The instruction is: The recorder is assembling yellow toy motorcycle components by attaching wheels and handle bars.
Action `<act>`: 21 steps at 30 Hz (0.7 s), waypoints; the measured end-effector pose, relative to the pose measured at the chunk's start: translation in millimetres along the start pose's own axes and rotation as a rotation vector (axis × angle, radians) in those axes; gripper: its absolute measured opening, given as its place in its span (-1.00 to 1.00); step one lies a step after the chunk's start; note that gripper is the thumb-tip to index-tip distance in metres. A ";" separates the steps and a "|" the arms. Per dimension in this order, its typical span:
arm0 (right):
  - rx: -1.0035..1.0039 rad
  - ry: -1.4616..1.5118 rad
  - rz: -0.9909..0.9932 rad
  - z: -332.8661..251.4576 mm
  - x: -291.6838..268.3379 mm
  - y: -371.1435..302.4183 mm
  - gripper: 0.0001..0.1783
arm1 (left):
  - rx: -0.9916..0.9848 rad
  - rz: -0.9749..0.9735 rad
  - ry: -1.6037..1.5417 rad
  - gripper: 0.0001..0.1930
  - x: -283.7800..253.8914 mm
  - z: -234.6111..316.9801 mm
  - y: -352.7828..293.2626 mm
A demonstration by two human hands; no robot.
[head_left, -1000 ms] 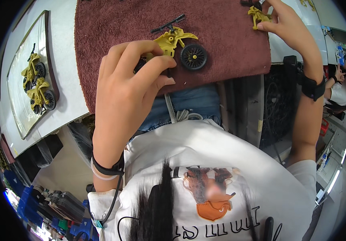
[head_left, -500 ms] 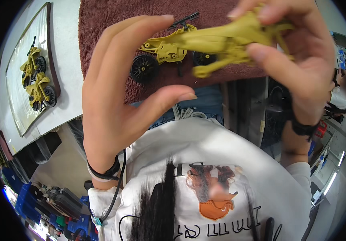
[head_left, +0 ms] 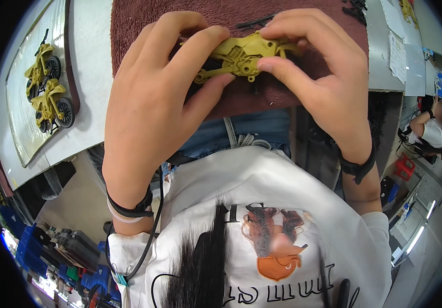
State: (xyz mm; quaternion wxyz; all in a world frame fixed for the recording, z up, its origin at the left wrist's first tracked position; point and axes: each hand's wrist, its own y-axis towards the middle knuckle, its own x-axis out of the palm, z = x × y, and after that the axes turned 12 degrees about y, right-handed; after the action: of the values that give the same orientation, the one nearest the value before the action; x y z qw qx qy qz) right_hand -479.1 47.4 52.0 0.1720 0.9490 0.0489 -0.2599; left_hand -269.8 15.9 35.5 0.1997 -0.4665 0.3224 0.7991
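Observation:
Over a brown towel (head_left: 133, 28), I hold a yellow toy motorcycle body shell (head_left: 246, 55) between both hands. Its left end is pinched by the fingers and thumb of my left hand (head_left: 151, 97). My right hand (head_left: 326, 84) grips the other end, thumb low and fingers along the top. The shell lies over the toy motorcycle's other half, which is mostly hidden behind it and my fingers. A black handlebar (head_left: 256, 21) sticks out above the shell. Whether the two halves are joined, I cannot tell.
At the left, two toy motorcycles (head_left: 39, 72) with black wheels lie on a clear-covered board (head_left: 18, 110). Small black parts (head_left: 355, 9) sit at the towel's far right corner, near paper sheets (head_left: 396, 56). Another person (head_left: 431, 131) and a red stool (head_left: 405, 167) are farther right.
My right hand has brought the yellow shell left and down over the wheeled half. My left hand, open and apart from the shell before, has closed on its left end.

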 end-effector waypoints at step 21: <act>-0.024 -0.175 0.117 7.1 10.3 -18.1 -0.75 | -0.173 0.009 -0.061 -0.58 3.0 11.3 -4.8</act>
State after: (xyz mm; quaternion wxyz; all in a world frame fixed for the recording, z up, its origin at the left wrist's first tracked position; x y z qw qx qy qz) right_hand -476.9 61.9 35.6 0.2017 0.9218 -0.0185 -0.3307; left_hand -275.2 27.3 35.3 0.1648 -0.4559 0.2483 0.8386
